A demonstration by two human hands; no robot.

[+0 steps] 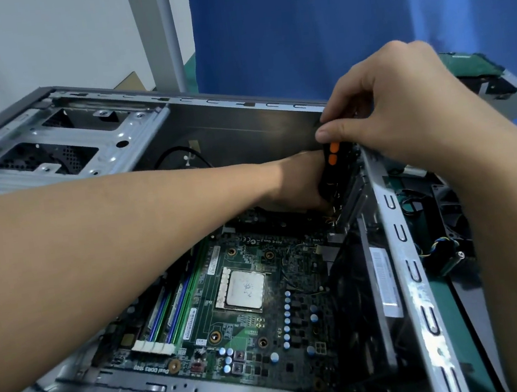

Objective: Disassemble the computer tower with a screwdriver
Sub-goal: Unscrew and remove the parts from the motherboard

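A computer tower [241, 123] lies on its side with the side panel off, its open face turned up toward the camera and its long axis running from left to right. Behind it hangs a blue cloth [327, 24], and a grey post [162, 35] stands at the back.

Inside the case, a green motherboard [257, 326] lies flat on the floor and fills the near half. A bare metal drive cage [59, 145] sits in the far left corner. On the board, a square silver processor [244, 290] sits near the middle, with memory sticks [170, 311] in parallel slots to its left.

The left hand [301, 180] reaches across from the left, deep into the far right corner of the case. Its fingers are hidden, so its grip cannot be told.

The right hand [402, 103] comes from the right, above the case edge. Its thumb and fingers pinch the top of a screwdriver [332, 154].

The screwdriver has a black handle with orange patches. It stands almost upright in that far right corner, handle up and shaft pointing down into the case, just beside the left hand. Its tip is out of sight.
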